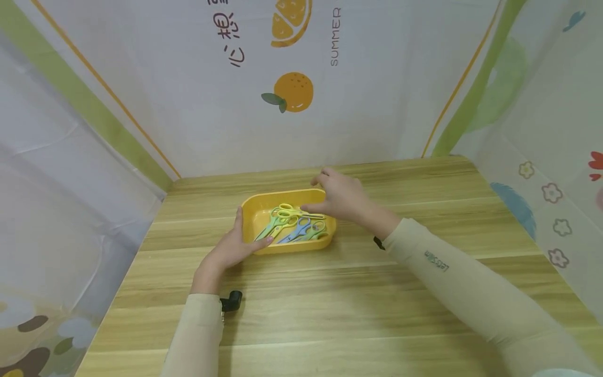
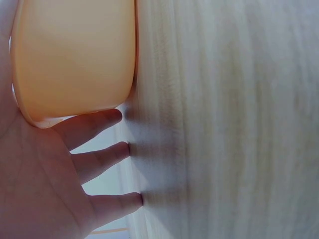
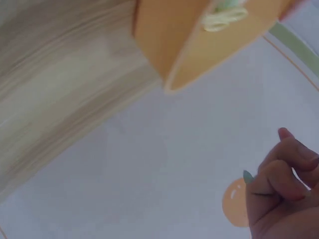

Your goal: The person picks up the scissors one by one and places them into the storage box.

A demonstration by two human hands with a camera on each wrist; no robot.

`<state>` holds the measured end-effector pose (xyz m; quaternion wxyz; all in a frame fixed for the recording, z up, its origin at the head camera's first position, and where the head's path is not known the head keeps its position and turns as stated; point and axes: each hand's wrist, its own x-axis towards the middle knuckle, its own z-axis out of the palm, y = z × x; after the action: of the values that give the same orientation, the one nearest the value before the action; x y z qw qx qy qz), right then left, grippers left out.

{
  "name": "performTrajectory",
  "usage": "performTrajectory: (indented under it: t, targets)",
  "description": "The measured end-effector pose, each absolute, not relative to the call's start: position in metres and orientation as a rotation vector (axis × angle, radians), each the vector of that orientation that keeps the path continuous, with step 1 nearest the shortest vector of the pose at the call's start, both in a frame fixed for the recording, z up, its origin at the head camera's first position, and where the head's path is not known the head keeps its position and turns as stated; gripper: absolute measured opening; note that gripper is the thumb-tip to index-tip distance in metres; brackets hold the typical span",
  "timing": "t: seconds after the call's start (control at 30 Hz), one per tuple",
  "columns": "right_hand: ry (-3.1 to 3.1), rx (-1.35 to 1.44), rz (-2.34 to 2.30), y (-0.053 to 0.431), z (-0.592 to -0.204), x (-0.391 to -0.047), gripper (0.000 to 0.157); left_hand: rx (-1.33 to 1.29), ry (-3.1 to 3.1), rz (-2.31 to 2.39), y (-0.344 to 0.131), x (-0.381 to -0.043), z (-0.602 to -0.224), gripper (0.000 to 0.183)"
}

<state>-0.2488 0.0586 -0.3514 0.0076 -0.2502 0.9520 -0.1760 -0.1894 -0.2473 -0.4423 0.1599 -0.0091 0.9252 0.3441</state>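
A yellow plastic tray (image 1: 264, 201) stands on the table with several small scissors inside it, in yellow, green and blue. My left hand (image 1: 231, 246) grips its left end, thumb over the front rim and fingers along the outside. In the left wrist view, the fingers (image 2: 99, 162) spread beside and under the tray's end wall (image 2: 75, 59). Over the tray's right end hovers my right hand (image 1: 341, 196), fingers loosely bent and thumb above the yellow scissors (image 1: 301, 212) on top. In the right wrist view, no object shows in the right hand (image 3: 284, 189).
The wood-grain table (image 1: 301, 309) ends at a white printed curtain (image 1: 367, 104) behind the tray. More printed cloth hangs to the left and right. A black wrist camera (image 1: 231, 301) sits by the left sleeve. A pale rounded edge (image 1: 562, 373) shows at bottom right.
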Motion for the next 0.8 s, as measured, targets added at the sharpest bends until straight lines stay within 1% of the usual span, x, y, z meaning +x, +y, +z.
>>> performTrajectory:
  t: [0.23, 0.4, 0.57, 0.8]
  targets:
    - [2.98, -0.661, -0.692, 0.061, -0.328, -0.24, 0.077, -0.028, 2.646, 0.974, -0.249, -0.189, -0.443, 0.137]
    - [2.952, -0.578, -0.802, 0.069, -0.32, -0.232, 0.076, -0.025, 2.649, 0.975, -0.248, -0.189, -0.442, 0.136]
    - [2.919, -0.511, -0.865, 0.082, -0.321, -0.225, 0.08, -0.038, 2.647, 0.972, -0.247, -0.189, -0.443, 0.136]
    - [2.86, -0.386, -0.971, 0.112, -0.336, -0.213, 0.084, -0.041, 2.644, 0.991, -0.246, -0.19, -0.445, 0.135]
